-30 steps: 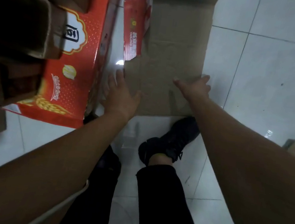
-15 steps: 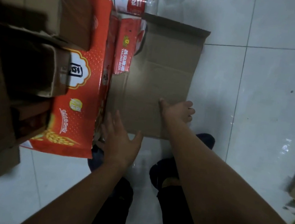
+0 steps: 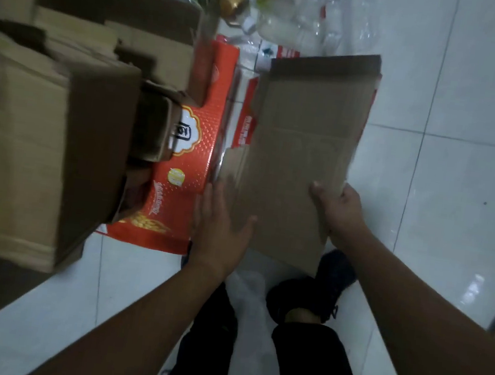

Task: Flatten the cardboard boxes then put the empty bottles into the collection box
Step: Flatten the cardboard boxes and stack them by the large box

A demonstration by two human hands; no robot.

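The right hand (image 3: 338,211) is closed on the right edge of the flattened cardboard (image 3: 299,162), thumb on top, while the left hand (image 3: 219,227) is laid open-fingered against its near-left corner. Pressed flat a second ago, the sheet is now seen lifted off the tiled floor (image 3: 459,182), suggesting flattening is done. Empty bottles (image 3: 292,18) lie heaped at twelve o'clock; brown boxes (image 3: 42,146) at nine o'clock hold stacked cardboard.
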